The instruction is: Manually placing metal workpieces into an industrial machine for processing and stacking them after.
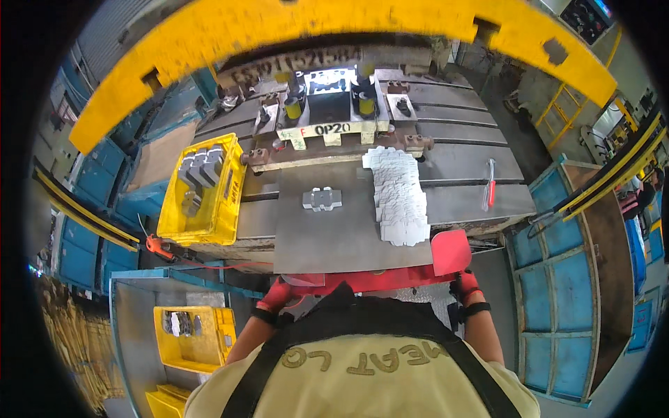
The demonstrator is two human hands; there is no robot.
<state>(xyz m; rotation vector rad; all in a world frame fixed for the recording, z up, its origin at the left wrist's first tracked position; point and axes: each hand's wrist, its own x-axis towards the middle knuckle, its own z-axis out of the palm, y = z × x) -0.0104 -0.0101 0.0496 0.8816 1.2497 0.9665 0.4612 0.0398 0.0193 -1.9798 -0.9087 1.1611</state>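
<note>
My left hand (277, 295), in a red glove, is at the left end of a red bar (380, 280) below the front edge of the press table. A clear guard partly covers that end. My right hand (469, 285), also red-gloved, is at the bar's right end beside a red rounded guard (451, 251). The fingers of both hands are mostly hidden. In front of me, a notched flat metal part (323, 199) lies alone on a grey sheet (313, 240). To its right, overlapping rows of similar metal parts (398, 198) are spread out.
A press die (329, 106) with a lit opening stands at the back. A yellow bin (226, 219) at the left holds several metal parts; another yellow bin (188, 357) sits lower. A red-handled tool (490, 188) lies on the right. A yellow beam (341, 21) crosses overhead.
</note>
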